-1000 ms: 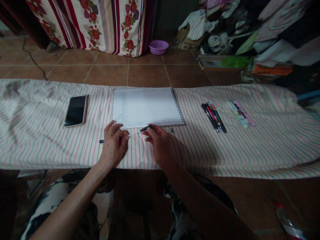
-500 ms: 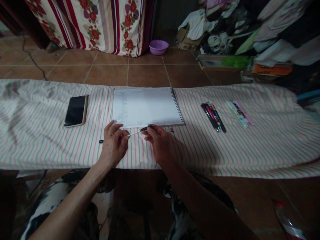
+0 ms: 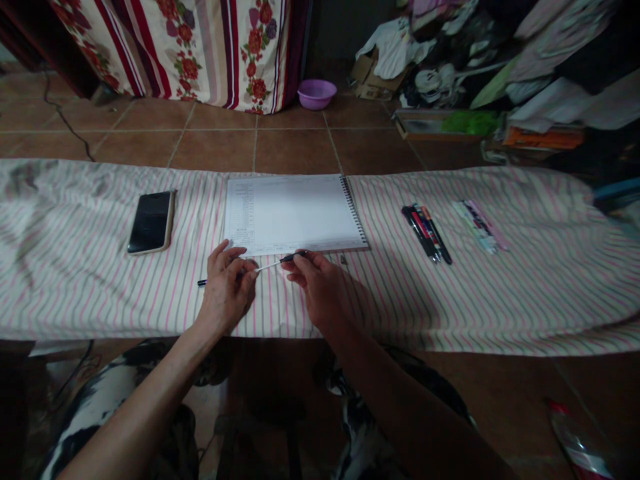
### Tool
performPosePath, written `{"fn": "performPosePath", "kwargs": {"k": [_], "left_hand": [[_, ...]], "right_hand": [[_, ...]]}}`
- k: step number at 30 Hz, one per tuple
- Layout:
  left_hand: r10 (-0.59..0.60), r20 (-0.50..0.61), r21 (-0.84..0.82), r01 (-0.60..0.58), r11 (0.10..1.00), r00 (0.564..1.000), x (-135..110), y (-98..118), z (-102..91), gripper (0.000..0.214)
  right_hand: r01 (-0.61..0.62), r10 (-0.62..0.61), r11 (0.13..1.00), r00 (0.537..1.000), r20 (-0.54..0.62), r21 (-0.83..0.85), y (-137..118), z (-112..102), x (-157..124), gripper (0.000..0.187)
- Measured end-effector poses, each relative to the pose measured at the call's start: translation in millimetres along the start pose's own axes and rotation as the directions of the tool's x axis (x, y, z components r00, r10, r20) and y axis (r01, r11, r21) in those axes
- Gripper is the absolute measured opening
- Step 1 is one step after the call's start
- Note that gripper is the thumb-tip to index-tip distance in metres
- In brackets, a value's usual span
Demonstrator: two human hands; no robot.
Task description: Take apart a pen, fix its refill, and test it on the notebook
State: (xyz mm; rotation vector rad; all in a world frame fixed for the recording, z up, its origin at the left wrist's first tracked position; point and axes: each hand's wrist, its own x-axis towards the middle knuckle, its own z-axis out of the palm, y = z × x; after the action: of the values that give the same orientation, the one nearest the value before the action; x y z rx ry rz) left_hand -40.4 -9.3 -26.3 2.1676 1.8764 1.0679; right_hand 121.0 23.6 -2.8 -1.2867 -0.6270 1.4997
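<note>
A spiral-bound notebook (image 3: 300,213) lay just beyond the fingertips (image 3: 233,253). The right hand (image 3: 319,275) pinched a black pen section (image 3: 289,257), the left hand (image 3: 227,283) a white pen refill (image 3: 269,266). Between those fingers the refill's long axis ran crosswise, right end slanting forward into the section.

Left hand (image 3: 226,281) pinches white rod (image 3: 269,266) — right hand (image 3: 316,275), black pen piece (image 3: 290,257) — notebook (image 3: 303,212) beyond.

White spiral notebook (image 3: 300,217); under it, cream cloth (image 3: 280,300) striped pink and grey; on its near side, black-and-white pen (image 3: 287,258); beyond it, purple basin (image 3: 317,101).
</note>
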Motion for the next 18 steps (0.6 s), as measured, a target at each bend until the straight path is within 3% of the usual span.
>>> {"fn": "performPosePath", "kwargs": {"k": [18], "left_hand": [[0.006, 0.023, 0.007, -0.007, 1.0, 1.0, 0.5, 0.4, -1.4, 0.008]], "right_hand": [[0.011, -0.011, 1.0, 1.0, 0.001, 0.02, 1.8, -2.0, 0.8, 0.017]]}}
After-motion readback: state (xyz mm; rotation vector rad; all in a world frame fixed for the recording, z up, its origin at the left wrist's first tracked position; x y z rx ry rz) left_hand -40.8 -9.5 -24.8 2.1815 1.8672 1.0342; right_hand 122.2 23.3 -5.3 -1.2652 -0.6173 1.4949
